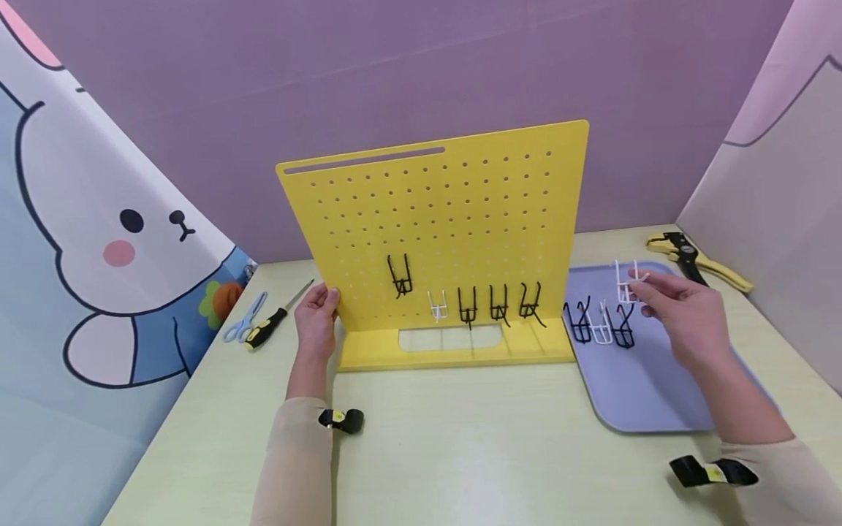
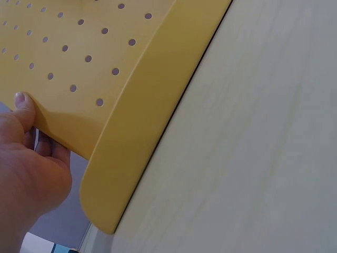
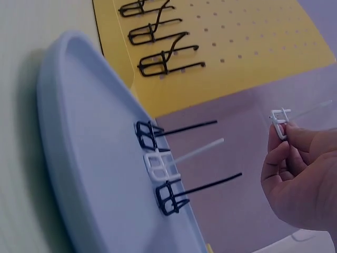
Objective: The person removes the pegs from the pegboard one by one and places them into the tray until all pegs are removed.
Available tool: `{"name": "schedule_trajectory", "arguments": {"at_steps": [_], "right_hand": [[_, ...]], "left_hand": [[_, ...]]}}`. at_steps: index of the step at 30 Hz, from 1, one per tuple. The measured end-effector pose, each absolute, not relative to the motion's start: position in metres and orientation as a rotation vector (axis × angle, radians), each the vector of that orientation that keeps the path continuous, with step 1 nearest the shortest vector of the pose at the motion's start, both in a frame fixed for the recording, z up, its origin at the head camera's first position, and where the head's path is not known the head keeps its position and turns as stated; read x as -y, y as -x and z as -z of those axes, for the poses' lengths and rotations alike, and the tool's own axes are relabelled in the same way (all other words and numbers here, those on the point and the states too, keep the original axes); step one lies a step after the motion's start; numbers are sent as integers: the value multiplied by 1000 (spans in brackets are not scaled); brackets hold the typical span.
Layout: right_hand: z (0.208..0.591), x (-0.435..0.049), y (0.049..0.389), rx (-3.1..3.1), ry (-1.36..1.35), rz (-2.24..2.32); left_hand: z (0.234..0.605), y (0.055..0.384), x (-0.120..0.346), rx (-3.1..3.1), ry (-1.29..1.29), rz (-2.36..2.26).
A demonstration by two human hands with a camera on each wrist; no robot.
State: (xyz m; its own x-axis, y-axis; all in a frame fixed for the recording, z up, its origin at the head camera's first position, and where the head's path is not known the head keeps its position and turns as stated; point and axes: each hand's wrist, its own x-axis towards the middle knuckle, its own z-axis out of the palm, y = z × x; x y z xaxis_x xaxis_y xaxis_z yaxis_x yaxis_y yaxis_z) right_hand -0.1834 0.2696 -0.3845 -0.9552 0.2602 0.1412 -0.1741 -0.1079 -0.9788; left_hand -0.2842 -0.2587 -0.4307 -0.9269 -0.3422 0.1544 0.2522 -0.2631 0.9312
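Observation:
A yellow pegboard [image 1: 434, 212] stands upright on its base. My left hand [image 1: 316, 321] grips its left edge low down, thumb on the front face in the left wrist view. A white wire hook [image 3: 280, 117] is pinched between the thumb and fingers of my right hand [image 1: 684, 310], raised over the blue tray [image 1: 645, 394]. Below that hand, two black hooks [image 1: 580, 323] and one white hook [image 1: 601, 326] sit in a row in the tray. On the board hang a white hook [image 1: 438, 307] and several black hooks [image 1: 498, 304], one of them higher [image 1: 400, 277] and to the left.
Left of the board lie blue scissors [image 1: 245, 320] and a yellow-black screwdriver [image 1: 268, 327]. A yellow-black wire stripper [image 1: 697, 259] lies behind the tray at the right. Purple cloth [image 1: 421, 66] backs the table [image 1: 447, 438], with a rabbit-print cloth [image 1: 99, 219] along the left.

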Motion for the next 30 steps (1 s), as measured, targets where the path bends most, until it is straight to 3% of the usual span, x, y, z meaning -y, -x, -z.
{"name": "schedule_trajectory", "arguments": {"at_steps": [20,30], "right_hand": [[409,-312,190,1906,245,-2199],[423,-322,195,2271,297,-1904]], "left_hand": [[431,286,257,1609,-87,2241],[428,283,257,1598,-122,2266]]}}
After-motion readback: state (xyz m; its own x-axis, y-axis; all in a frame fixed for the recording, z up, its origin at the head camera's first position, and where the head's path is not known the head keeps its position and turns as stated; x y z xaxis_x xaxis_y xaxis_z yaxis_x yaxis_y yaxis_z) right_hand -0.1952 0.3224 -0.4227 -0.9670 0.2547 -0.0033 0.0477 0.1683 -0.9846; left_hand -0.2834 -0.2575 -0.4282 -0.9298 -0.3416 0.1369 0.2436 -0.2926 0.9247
